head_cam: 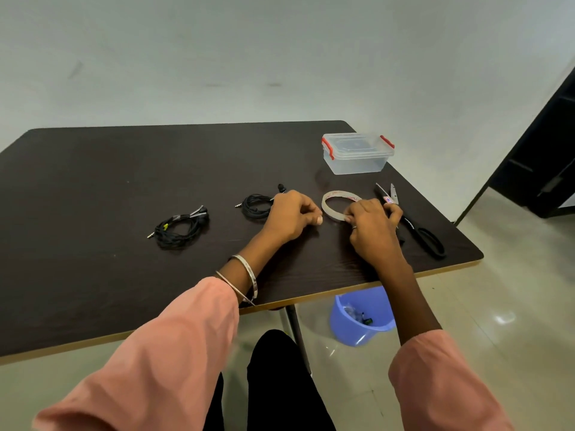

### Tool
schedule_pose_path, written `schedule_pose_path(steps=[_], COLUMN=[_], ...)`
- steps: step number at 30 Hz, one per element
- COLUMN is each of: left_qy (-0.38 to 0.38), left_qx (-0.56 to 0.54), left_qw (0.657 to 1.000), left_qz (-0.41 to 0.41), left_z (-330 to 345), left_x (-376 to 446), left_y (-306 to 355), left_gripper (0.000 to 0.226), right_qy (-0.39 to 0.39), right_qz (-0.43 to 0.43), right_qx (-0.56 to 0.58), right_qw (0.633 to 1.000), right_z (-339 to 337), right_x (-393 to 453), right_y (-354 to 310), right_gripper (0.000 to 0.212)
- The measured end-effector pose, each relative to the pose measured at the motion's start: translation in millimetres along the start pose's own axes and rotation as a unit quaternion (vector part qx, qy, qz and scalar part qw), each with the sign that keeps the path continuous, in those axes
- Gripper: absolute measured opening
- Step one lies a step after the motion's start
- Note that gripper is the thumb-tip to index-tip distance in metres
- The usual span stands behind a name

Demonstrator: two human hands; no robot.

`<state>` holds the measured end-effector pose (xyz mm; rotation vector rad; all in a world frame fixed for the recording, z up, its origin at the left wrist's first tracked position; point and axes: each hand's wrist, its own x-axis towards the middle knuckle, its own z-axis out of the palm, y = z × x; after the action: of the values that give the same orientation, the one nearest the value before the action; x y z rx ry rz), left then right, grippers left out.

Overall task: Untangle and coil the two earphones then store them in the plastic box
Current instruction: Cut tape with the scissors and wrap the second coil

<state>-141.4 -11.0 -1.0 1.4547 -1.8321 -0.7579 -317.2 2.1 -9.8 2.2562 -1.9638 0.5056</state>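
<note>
Two earphone bundles lie coiled on the table [93, 169], both off to my left; the nearer earphone coil [256, 206] sits just beside my left hand [289, 217], the farther earphone coil [182, 227] well left of it; my left fingers are curled, and I cannot tell whether they hold anything; my right hand [371, 223] pinches the tape roll [337, 204]; the scissors [410, 223] lie just right of it; the plastic box [357, 154] stands closed beyond my right hand, so I judge the left hand fetches.
</note>
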Motion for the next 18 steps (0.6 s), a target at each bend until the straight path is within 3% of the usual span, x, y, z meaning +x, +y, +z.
schedule_pose_path(steps=[9, 18], left_qy=[-0.026, 0.046], left_qx=[0.0, -0.011], left_qw=[0.999, 0.999], left_qz=[-0.022, -0.023], left_z=[-9.9, -2.8], left_x=[-3.2, -4.8], left_y=[-1.8, -1.9], left_gripper=[0.016, 0.015], right_qy=[0.001, 0.007], right_qz=[0.009, -0.001], right_qx=[0.004, 0.005], right_qw=[1.0, 1.0], right_z=[0.9, 2.3], right_x=[1.1, 1.2], right_y=[0.0, 1.5], right_gripper=[0.024, 0.023])
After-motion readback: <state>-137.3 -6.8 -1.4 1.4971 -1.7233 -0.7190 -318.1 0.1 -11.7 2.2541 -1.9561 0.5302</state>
